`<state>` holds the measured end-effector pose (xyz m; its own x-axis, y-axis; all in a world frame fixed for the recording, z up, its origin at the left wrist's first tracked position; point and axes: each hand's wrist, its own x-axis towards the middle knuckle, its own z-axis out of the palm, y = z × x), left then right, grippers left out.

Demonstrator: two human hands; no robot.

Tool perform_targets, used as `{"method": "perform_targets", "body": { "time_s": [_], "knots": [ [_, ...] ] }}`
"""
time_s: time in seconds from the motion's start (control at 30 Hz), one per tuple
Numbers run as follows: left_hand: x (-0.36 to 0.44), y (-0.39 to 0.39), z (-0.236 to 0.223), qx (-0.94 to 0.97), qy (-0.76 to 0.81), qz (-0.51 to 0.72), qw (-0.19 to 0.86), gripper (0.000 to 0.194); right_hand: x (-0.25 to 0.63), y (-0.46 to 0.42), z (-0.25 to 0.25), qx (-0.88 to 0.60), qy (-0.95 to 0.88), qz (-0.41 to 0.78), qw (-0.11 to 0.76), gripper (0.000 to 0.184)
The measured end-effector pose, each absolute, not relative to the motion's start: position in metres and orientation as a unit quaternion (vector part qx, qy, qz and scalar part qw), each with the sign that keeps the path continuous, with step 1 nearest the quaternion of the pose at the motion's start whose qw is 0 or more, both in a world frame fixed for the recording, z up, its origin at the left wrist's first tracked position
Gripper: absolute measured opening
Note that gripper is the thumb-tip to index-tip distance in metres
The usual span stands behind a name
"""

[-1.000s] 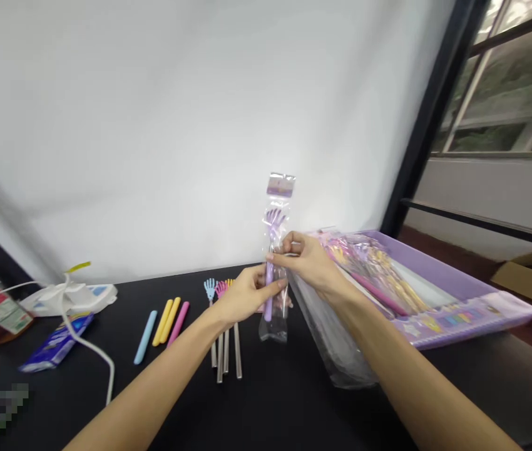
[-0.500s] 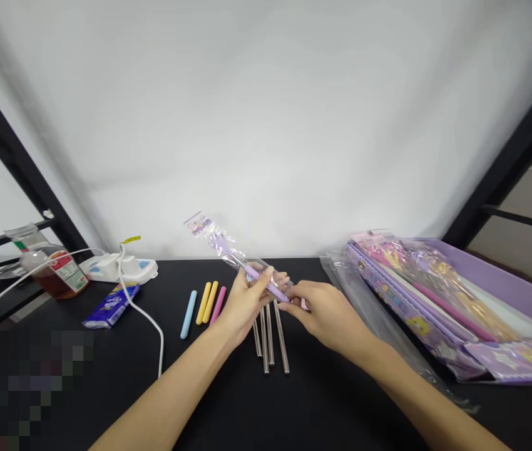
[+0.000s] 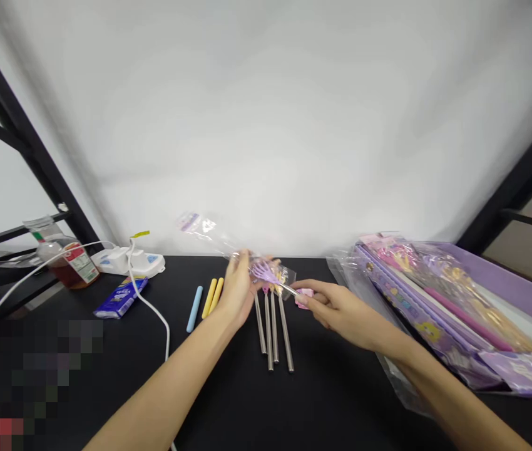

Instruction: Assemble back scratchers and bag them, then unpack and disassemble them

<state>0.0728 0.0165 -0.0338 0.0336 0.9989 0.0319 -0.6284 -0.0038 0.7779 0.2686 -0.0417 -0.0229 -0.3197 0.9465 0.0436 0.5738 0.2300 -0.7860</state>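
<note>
A purple hand-shaped back scratcher [image 3: 263, 271] with a silver rod is partly out of its clear plastic sleeve [image 3: 209, 233]. My right hand [image 3: 343, 311] pinches it at the handle end, which the fingers hide. Closed around the sleeve is my left hand [image 3: 239, 290], just left of the scratcher's claw. Below lie several silver metal rods [image 3: 274, 332] side by side, their pink and yellow tops partly covered by the sleeve. A small pink piece [image 3: 304, 297] shows beside my right fingertips. A blue tube [image 3: 194, 309] and two yellow tubes [image 3: 209, 298] lie left of my left hand.
To the right, a purple display box [image 3: 435, 332] holds more packaged scratchers, with loose clear plastic [image 3: 341, 269] along its side. On the left are a bottle [image 3: 71, 260], a white power strip [image 3: 153, 264], its cable [image 3: 156, 313] and a blue packet [image 3: 120, 297].
My right hand has drawn the back scratcher rightward, so its claw has left the far end of the sleeve. The sleeve stays in my left hand. The view has shifted slightly.
</note>
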Motion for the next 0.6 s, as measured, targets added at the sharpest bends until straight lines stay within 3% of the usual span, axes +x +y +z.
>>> {"method": "perform_targets", "body": {
  "time_s": [0.07,0.13,0.23,0.3,0.43,0.6],
  "knots": [
    [0.054,0.029,-0.027,0.281,0.311,0.696,0.583,0.017,0.284,-0.043,-0.017,-0.517,-0.736,0.36,0.247,0.043],
    [0.032,0.039,-0.019,0.263,0.338,0.727,0.537,0.003,0.304,-0.044,-0.011,-0.496,-0.727,0.405,0.249,0.039],
    [0.014,0.039,-0.012,0.319,0.333,0.676,0.575,0.055,0.319,-0.044,-0.005,-0.434,-0.673,0.481,0.358,0.029],
    [0.02,0.029,-0.012,0.369,0.322,0.595,0.637,0.075,0.313,-0.045,-0.004,-0.416,-0.639,0.506,0.403,0.024],
    [0.053,0.006,-0.022,0.442,0.318,0.447,0.71,0.049,0.282,-0.049,-0.007,-0.43,-0.67,0.454,0.401,0.03],
    [0.071,-0.011,-0.033,0.527,0.266,0.39,0.707,0.058,0.267,-0.046,-0.016,-0.46,-0.742,0.308,0.379,0.041]
  ]
}}
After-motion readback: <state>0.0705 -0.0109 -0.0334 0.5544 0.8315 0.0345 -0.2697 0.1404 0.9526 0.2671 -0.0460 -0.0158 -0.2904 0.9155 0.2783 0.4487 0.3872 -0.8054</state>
